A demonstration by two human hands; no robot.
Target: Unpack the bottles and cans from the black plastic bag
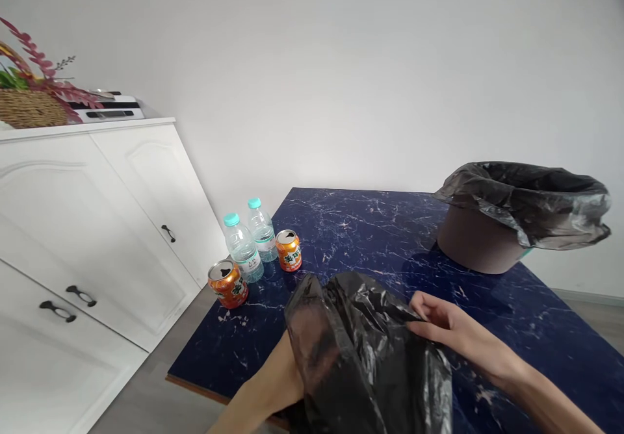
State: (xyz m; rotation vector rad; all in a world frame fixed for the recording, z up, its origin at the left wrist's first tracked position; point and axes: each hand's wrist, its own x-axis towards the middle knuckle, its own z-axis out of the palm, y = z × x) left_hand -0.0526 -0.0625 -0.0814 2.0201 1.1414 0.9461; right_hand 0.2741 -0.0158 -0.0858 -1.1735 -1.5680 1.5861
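Above the veined tabletop [363,226], the right hand [448,327] pinches crinkled black plastic [377,349].

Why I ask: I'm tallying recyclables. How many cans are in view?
2. One can stands by the table's left edge, front-left of the bottles; the other can stands just right of them. More may be hidden in the bag or bin.

- The scene is viewed from a single camera worn on the head, above the near side of the table [351,226]
- The camera is pointed forward and down, with the wall [365,83] faced beyond the far edge
- The left hand [312,340] and right hand [446,322] are seen nearest, from above, low in view
- The white cabinet [63,206] is caught at left, the bin [475,242] at right
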